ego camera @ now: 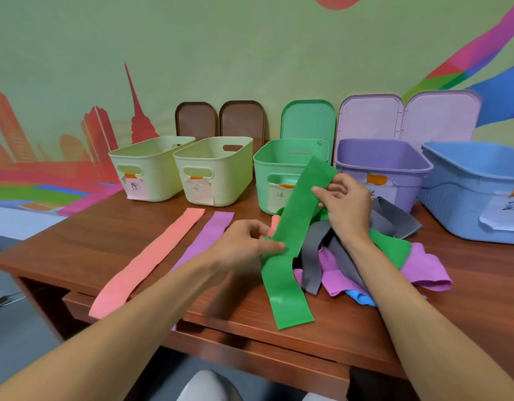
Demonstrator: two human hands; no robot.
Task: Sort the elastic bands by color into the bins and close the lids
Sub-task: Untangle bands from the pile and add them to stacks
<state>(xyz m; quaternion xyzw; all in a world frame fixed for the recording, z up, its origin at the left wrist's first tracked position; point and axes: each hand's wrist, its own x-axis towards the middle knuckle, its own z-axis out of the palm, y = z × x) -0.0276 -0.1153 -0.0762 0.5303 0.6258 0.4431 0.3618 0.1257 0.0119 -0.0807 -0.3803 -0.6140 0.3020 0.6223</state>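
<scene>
Both hands are busy with one green band (292, 241). The left hand (244, 244) pinches its near edge about halfway along, and the right hand (348, 204) grips it close to the upper end, fingers curled round the strip. The band slants up in front of the green bin (264, 175), while its lower end lies flat near the front edge of the tabletop (76, 244). Under the right forearm sits a tangled pile (331, 272) of grey, purple, blue and green bands. To the left a salmon band (151, 261) and a purple band (209, 233) lie stretched out side by side. Five bins stand open in a row along the back — two cream bins (154, 175), the green one, a purple bin (394, 172) and a blue bin (467, 198). Their lids (307, 120) lean upright against the wall behind.
</scene>
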